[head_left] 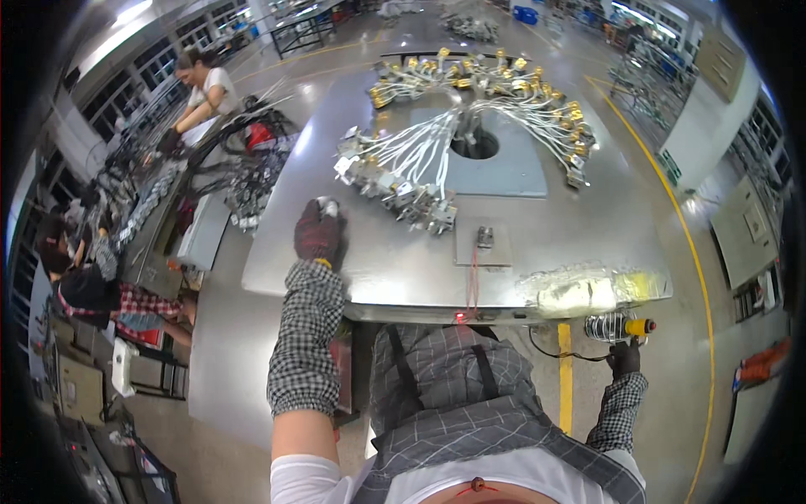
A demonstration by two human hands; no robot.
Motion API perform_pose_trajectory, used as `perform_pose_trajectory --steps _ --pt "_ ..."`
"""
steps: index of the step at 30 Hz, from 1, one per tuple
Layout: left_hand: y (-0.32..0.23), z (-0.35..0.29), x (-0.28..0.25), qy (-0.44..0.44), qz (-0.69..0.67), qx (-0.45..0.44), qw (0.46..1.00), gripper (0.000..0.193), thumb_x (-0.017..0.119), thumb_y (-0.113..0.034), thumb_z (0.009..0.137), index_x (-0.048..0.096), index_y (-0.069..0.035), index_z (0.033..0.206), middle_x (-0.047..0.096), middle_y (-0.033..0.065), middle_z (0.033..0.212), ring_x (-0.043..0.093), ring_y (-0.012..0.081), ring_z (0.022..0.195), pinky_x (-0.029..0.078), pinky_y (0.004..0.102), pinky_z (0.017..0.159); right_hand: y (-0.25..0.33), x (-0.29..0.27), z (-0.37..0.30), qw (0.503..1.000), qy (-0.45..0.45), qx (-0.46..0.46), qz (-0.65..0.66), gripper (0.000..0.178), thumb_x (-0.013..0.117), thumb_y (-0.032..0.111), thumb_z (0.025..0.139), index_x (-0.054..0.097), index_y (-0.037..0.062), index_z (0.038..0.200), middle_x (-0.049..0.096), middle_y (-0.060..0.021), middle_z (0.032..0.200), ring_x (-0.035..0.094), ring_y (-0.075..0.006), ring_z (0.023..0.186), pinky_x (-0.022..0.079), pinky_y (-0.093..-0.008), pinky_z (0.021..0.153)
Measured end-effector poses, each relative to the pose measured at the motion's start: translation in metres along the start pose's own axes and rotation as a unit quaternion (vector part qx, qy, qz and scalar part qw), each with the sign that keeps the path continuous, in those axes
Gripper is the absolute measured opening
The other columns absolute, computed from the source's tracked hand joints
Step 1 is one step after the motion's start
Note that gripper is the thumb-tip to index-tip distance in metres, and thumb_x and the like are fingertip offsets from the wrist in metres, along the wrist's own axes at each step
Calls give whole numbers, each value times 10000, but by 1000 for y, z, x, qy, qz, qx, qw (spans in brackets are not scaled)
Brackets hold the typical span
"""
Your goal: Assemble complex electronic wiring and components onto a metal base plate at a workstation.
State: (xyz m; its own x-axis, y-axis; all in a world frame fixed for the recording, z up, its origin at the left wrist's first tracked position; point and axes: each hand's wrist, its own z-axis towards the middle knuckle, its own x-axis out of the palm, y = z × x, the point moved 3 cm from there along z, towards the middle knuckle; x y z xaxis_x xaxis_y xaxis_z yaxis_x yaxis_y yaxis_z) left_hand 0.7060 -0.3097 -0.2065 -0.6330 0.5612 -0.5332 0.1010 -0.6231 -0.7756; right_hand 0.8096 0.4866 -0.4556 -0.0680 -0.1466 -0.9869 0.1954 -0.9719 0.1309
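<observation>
My left hand (318,233), in a dark red glove, rests on the left side of the metal table (395,273). Its fingers are curled, and a small whitish bit shows at their tips that I cannot make out. Beyond the table's front right edge is my right hand (624,359) in a dark glove, fingers closed. Just above it sits a yellow-and-black handle (640,327) beside a wire coil holder (603,327). A black cable (567,354) runs from the table's edge to that hand; what the fingers grip is hidden. A small metal fixture (484,238) stands mid-table with red wires (473,286).
White cables with yellow-taped connectors (537,88) and bare metal ends (403,197) fan out around a round hole (475,144). Clear tape covers the front right corner (588,291). Co-workers (210,92) sit at benches on the left. A pillar (709,126) stands right.
</observation>
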Motion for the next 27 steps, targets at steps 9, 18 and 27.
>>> perform_pose_trajectory --steps 9,18,27 --pt "20 1 -2 -39 27 45 998 350 560 -362 958 665 -45 1060 705 178 1010 665 352 927 496 400 847 74 -78 47 634 -225 317 668 414 632 153 808 550 61 1203 593 -10 971 542 -108 838 443 -236 715" --pt "34 29 15 4 91 53 994 470 562 -424 944 629 -47 1217 676 186 1172 630 356 1110 470 407 955 95 -159 34 696 -378 113 600 489 694 286 860 598 -48 1204 635 -159 1125 601 -266 1024 474 -385 943" --pt "38 24 4 12 104 25 994 497 562 -458 940 633 -53 1219 674 172 1190 621 339 1141 464 418 988 196 -331 15 423 -488 -205 735 257 633 115 876 621 1 1106 627 -118 1201 543 -243 1174 339 -474 1145"
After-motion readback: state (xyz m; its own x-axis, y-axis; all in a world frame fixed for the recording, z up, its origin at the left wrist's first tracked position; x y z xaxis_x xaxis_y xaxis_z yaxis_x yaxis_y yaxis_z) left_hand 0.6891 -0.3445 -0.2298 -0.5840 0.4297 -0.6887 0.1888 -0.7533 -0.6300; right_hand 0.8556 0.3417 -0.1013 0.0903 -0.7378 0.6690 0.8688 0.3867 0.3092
